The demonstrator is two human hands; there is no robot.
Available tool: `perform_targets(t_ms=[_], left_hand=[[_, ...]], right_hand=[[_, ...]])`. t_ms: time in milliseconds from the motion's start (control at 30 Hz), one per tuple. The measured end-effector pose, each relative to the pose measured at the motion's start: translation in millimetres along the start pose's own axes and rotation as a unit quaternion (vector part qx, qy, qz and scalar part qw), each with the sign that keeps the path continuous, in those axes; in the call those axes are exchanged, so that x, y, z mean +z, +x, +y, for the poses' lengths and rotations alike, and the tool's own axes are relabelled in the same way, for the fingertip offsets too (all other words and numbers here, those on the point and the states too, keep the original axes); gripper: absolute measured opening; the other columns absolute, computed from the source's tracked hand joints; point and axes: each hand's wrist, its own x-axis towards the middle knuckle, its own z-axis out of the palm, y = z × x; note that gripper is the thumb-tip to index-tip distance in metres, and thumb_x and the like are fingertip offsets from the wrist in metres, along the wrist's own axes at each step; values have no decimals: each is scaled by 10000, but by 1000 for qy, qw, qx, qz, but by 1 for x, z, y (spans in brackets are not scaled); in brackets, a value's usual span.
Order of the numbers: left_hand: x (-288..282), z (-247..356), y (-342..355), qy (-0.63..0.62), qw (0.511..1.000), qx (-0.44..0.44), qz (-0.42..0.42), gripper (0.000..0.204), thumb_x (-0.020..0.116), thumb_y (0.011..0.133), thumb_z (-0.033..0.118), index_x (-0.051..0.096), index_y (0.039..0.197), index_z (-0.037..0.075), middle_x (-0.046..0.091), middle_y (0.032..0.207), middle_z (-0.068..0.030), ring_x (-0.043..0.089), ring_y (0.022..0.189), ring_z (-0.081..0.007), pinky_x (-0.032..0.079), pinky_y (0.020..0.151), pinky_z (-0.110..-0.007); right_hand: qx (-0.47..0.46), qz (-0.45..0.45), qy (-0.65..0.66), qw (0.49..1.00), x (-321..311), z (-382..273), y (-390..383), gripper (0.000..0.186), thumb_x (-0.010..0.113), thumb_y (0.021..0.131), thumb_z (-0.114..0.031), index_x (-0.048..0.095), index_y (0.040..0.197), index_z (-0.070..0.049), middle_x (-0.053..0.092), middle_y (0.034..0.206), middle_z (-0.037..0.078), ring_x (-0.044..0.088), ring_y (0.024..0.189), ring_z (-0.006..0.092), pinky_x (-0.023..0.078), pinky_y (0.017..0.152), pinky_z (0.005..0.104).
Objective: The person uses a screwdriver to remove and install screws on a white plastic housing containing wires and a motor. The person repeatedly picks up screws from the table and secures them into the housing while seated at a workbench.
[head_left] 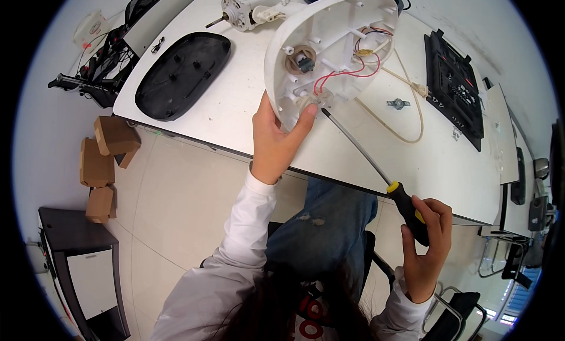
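Observation:
My left hand (276, 135) grips the near edge of a white plastic housing (338, 37), which is tilted up with its hollow inside facing me. Its thumb rests beside a small clear plastic part (318, 99) where red wires (347, 73) end. Inside the housing are screw posts, a dark fitting in a round hole and more wiring. My right hand (426, 241) is closed round the black and yellow handle of a screwdriver (362, 151). The long shaft slants up to the left, and its tip is at the clear part. I cannot tell whether the tip sits in a screw.
A white motor unit (250, 8) lies behind the housing, with a black oval cover (183, 76) to the left. On the right are a black tool case (453, 88), a small grey metal part (398, 104) and a beige cable (406, 142). Cardboard boxes (98, 164) stand on the floor.

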Motion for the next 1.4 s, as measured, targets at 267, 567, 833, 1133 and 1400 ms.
perform_targets(t_ms=[267, 567, 833, 1133, 1400], left_hand=[[7, 0, -4, 37, 997, 58, 25, 511, 669, 773, 66, 411, 1206, -23, 575, 1045, -98, 550, 927, -139, 436, 835, -263], [5, -2, -5, 18, 999, 39, 30, 454, 654, 789, 48, 425, 1173, -34, 582, 1036, -100, 547, 928, -124, 435, 820, -250], [5, 1, -4, 27, 999, 35, 26, 433, 656, 789, 54, 437, 1151, -41, 612, 989, -116, 578, 890, -130, 464, 780, -257], [2, -1, -4, 48, 997, 44, 31, 388, 667, 780, 70, 452, 1084, -36, 640, 911, -132, 613, 830, -145, 488, 721, -266], [2, -3, -2, 74, 994, 68, 36, 393, 683, 765, 70, 470, 1082, -23, 643, 892, -127, 613, 807, -143, 487, 700, -269]], right_hand=[[34, 55, 97, 993, 10, 14, -6, 455, 610, 702, 35, 546, 1151, -5, 502, 1010, 115, 577, 815, 210, 474, 756, 290], [162, 94, 643, 743, 96, -15, 38, 154, 589, 858, -81, 511, 973, -14, 499, 742, 20, 510, 635, 96, 394, 562, 229], [76, 114, 548, 825, 133, -41, 103, 155, 659, 790, -43, 549, 897, -21, 612, 839, -5, 440, 646, 43, 369, 591, 198], [70, 160, 467, 867, 140, -48, 112, 221, 707, 757, -49, 532, 890, -30, 584, 749, -4, 425, 603, 35, 360, 552, 188], [68, 187, 465, 863, 138, -49, 111, 240, 724, 729, -61, 520, 851, -32, 599, 739, -17, 422, 595, 38, 364, 543, 193]])
